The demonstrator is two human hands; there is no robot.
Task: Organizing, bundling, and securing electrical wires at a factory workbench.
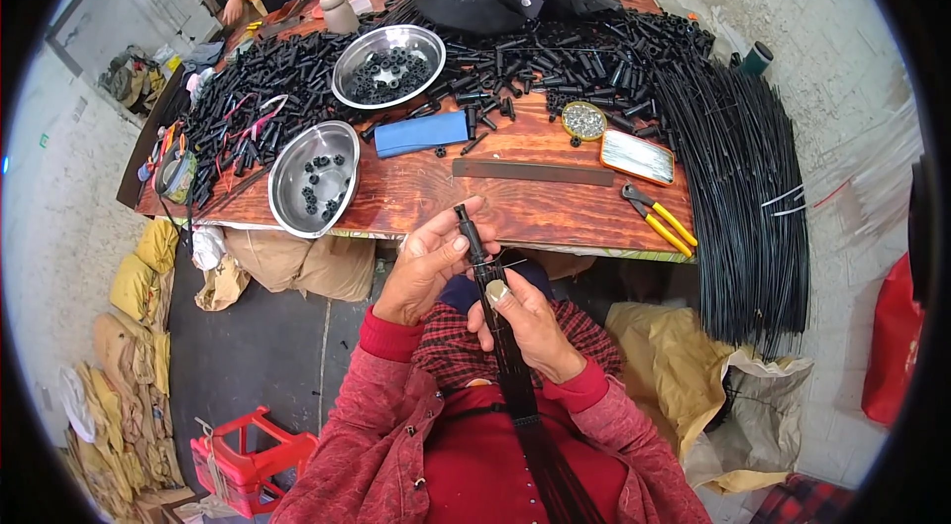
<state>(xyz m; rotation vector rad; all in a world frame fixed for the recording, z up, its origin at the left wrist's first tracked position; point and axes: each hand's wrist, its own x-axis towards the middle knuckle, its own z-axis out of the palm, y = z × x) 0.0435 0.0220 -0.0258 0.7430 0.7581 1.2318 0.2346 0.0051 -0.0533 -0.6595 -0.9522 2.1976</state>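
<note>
A bundle of long black strands (518, 381) runs from my lap up past the table's front edge, topped by a black tubular fitting (469, 229). My left hand (428, 264) is closed round that fitting, thumb pressed on its side. Just below, my right hand (531, 318) grips the strands, with a pale wrap on the thumb. A thin wire end (513, 263) sticks out from the bundle between my hands. What my right fingers press on behind the bundle is hidden.
On the wooden table (416, 192) stand two metal bowls (280, 207) (342, 78) holding small black parts. A blue case (421, 134), a flat metal strip (535, 172), yellow-handled pliers (666, 227) and heaped black tubes (267, 78) lie around. Black rods (743, 207) hang over the right edge.
</note>
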